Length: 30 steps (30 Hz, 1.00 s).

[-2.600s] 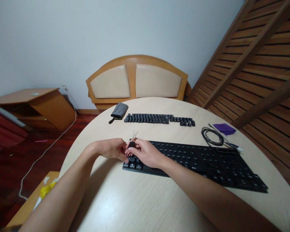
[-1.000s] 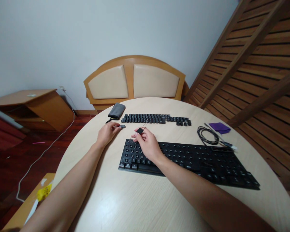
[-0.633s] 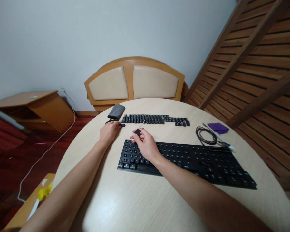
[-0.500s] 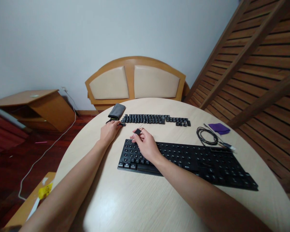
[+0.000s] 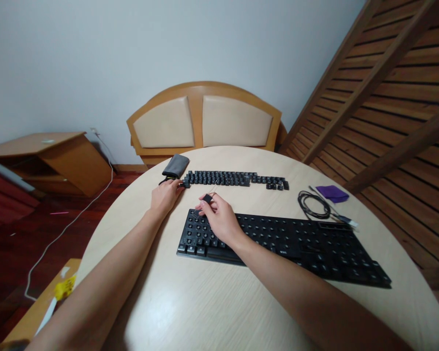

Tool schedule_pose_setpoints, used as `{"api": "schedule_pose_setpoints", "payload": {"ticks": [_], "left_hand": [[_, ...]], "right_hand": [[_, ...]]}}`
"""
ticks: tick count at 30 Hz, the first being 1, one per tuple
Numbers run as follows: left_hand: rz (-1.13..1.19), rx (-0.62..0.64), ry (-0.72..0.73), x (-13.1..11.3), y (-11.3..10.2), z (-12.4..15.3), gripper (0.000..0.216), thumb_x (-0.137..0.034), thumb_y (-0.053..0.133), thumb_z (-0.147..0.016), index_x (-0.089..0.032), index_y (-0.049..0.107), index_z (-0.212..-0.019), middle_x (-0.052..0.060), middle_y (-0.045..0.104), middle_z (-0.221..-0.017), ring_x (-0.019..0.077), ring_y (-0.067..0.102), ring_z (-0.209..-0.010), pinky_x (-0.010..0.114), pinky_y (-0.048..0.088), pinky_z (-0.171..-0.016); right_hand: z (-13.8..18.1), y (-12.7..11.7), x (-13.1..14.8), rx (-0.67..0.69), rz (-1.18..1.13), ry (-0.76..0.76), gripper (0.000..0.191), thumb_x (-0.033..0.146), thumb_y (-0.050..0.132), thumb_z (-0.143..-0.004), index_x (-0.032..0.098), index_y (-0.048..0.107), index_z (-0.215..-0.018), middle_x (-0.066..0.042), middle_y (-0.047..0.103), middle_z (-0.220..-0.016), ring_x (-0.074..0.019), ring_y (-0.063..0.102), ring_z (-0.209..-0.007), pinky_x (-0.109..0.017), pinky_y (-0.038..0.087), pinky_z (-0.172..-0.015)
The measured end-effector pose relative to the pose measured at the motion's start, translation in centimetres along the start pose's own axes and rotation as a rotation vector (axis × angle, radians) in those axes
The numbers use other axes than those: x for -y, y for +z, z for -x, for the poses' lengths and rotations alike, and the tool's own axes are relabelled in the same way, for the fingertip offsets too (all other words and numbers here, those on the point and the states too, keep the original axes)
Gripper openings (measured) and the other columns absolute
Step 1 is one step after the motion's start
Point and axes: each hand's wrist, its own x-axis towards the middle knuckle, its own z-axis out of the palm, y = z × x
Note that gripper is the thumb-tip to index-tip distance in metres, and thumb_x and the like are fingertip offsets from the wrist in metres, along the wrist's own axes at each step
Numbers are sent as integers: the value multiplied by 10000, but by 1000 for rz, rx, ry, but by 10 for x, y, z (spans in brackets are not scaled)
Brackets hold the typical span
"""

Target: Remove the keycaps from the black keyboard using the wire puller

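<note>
My left hand (image 5: pixel 164 196) is at the left end of the rows of loose black keycaps (image 5: pixel 219 178). Its fingertips are closed on a dark keycap (image 5: pixel 185 184) at the end of the nearest row. Above the left part of a black keyboard (image 5: pixel 278 239), my right hand (image 5: pixel 221 217) grips a keycap puller (image 5: pixel 207 198) with a black handle and thin wires. Much of the keyboard shows bare switch mounts, while some keycaps are on at its lower left. My right hand and forearm hide part of it.
A grey folded cloth or pouch (image 5: pixel 175 166) lies behind my left hand. At the right are a coiled black cable (image 5: pixel 314 207) and a purple cloth (image 5: pixel 332 193). The round table (image 5: pixel 190 302) stands before a padded headboard (image 5: pixel 201 122); a wooden slatted panel (image 5: pixel 388 97) leans at right.
My left hand has brought the keycap slightly away from me, up against the left end of the row. My right hand stays in place with the keycap puller.
</note>
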Motion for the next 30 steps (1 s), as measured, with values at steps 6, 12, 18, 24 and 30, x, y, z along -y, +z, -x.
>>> {"api": "schedule_pose_setpoints", "payload": {"ticks": [6, 12, 18, 24, 30], "left_hand": [[40, -19, -6, 1, 1, -1, 267, -354, 546, -933, -252, 674, -1144, 88, 721, -1104, 307, 675, -972, 342, 504, -732], [135, -47, -17, 2, 0, 3, 288, -323, 573, -910, -245, 647, -1177, 91, 721, -1082, 304, 673, -954, 346, 510, -724], [349, -84, 17, -3, -18, 16, 276, -324, 528, -928, -193, 616, -1155, 95, 685, -1138, 209, 668, -856, 309, 526, -760], [800, 84, 11, -30, -40, 43, 205, -275, 527, -874, -147, 578, -1026, 108, 691, -1045, 210, 678, -898, 334, 553, -796], [1008, 226, 156, -42, -47, 75, 228, -154, 412, -878, -180, 539, -1066, 71, 667, -1065, 200, 638, -1007, 371, 504, -955]], "right_hand": [[0, 0, -2, 3, -5, -16, 111, 299, 549, -946, 201, 594, -971, -46, 715, -828, -144, 681, -683, -306, 573, -716], [1, 0, -2, 42, -25, -26, 144, 323, 540, -948, 193, 599, -971, -47, 707, -818, -150, 685, -719, -307, 574, -719], [5, -1, 4, 164, 39, -52, 189, 343, 532, -950, 177, 619, -926, -41, 699, -811, -133, 662, -674, -272, 546, -654], [6, -3, 2, 142, 157, -77, 258, 389, 508, -963, 182, 650, -903, -38, 689, -818, -133, 633, -668, -245, 496, -598], [8, -9, 19, 98, 345, -151, 320, 419, 500, -966, 179, 674, -844, -8, 627, -660, -131, 570, -589, -236, 424, -543]]}}
